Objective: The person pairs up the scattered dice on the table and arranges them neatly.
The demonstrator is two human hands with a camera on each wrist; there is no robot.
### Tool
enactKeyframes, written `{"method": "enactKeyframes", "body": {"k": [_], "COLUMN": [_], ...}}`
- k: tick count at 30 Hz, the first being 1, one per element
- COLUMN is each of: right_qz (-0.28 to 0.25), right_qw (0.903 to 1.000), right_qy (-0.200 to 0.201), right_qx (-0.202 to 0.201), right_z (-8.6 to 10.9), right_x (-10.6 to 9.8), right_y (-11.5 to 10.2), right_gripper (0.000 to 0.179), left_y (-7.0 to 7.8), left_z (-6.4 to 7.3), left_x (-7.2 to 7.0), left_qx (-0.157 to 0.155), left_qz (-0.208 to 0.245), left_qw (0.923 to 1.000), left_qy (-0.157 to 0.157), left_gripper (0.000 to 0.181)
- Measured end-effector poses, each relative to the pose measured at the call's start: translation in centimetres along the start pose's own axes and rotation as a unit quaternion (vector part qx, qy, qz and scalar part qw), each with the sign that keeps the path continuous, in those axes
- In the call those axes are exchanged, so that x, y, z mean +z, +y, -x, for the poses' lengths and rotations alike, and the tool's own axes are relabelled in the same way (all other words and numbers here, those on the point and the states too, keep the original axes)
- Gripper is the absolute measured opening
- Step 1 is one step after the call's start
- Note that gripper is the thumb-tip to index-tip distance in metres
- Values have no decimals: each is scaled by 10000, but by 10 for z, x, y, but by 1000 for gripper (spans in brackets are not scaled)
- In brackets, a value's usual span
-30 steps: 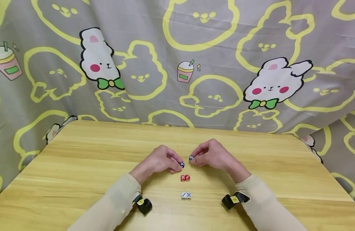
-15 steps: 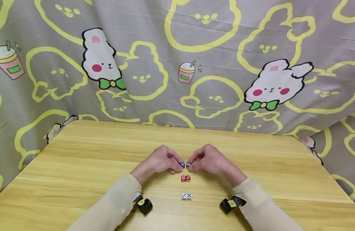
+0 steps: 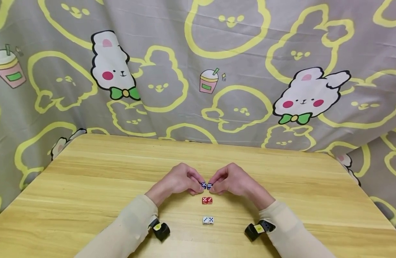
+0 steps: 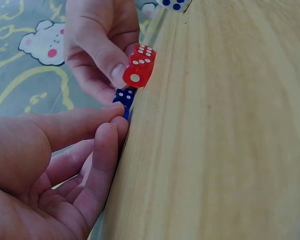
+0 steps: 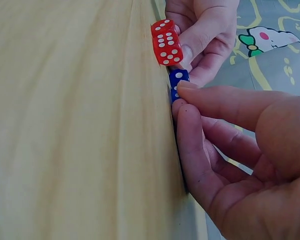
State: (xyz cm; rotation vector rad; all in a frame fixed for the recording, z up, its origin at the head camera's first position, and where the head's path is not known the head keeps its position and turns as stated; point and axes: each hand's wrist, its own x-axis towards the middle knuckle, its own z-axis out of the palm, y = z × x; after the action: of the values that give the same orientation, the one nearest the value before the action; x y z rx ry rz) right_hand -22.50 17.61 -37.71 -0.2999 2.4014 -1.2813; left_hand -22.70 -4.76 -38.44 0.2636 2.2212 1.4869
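Two blue dice stand close together on the wooden table. My left hand [image 3: 181, 178] pinches the left blue die [image 3: 203, 185] between thumb and fingertips. With its thumb and fingers, my right hand [image 3: 234, 179] pinches the right blue die [image 3: 209, 186]; whether the two dice touch is too small to tell. Nearer to me, two red dice [image 3: 207, 200] sit side by side, and two white dice [image 3: 208, 220] form another pair in front of those. In the right wrist view, the fingertips partly cover a blue die [image 5: 178, 76] just below the red dice [image 5: 166, 42].
The light wooden table [image 3: 104, 172] reaches back to a grey curtain [image 3: 172, 25] printed with yellow outlines and rabbits. Black cameras are strapped at the left wrist [image 3: 160, 230] and the right wrist [image 3: 255, 231].
My right hand has come left and toward me with its blue die, closing the gap to the left one. The left hand has barely moved; the red and white dice stay put.
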Motion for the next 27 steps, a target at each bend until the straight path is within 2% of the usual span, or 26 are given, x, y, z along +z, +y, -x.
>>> {"method": "enactKeyframes", "body": {"k": [7,17,27], "right_qz": [-33,-53,-43], "right_qw": [10000,10000,10000], "right_qy": [-36,-26,-57], "right_qx": [-43,-3,-22], "right_z": [-1,-1,-4], "right_x": [0,-3,-1], "right_y": [-1,-1,3], "right_gripper": [17,17,17], "left_y": [2,3,0], "left_z": [2,-3,-3], "left_x": [1,3,3], "left_qx": [-28,44,-38], "left_qz": [-109,-156,-188], "left_qw": [9999,9999,9998], "left_qy": [77,23,57], "left_gripper": [15,14,14]}}
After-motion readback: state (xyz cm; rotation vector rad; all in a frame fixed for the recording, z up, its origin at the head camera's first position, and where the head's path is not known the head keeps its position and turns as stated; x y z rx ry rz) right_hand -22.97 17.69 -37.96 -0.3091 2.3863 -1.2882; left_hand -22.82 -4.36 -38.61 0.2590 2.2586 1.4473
